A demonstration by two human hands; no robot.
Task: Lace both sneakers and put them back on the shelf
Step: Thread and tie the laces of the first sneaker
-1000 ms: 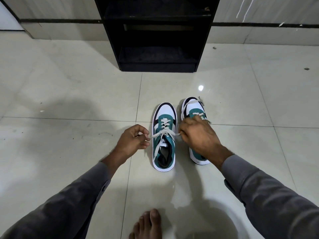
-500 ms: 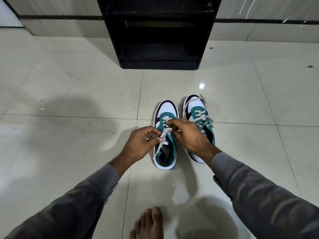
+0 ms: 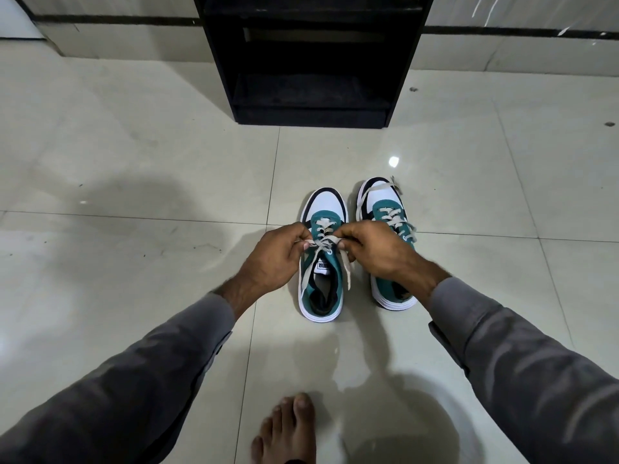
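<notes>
Two white, teal and black sneakers stand side by side on the floor, toes toward the shelf. Over the left sneaker (image 3: pixel 326 209), my left hand (image 3: pixel 271 259) and my right hand (image 3: pixel 378 252) each pinch one end of its grey lace (image 3: pixel 322 243) above the tongue. The loose lace tails hang down along both sides of the shoe opening. The right sneaker (image 3: pixel 385 209) is laced, with a lace end lying across its toe; my right hand covers its middle. The black shelf (image 3: pixel 311 61) stands against the wall just beyond the shoes.
Glossy pale floor tiles (image 3: pixel 134 162) surround the shoes. A bare foot (image 3: pixel 288 430) rests on the floor near the bottom edge, in front of the sneakers. My grey sleeves reach in from both lower corners.
My hands, first stretched apart with the lace taut, have come together over the left sneaker's tongue. The lace tails now hang loose beside the shoe opening.
</notes>
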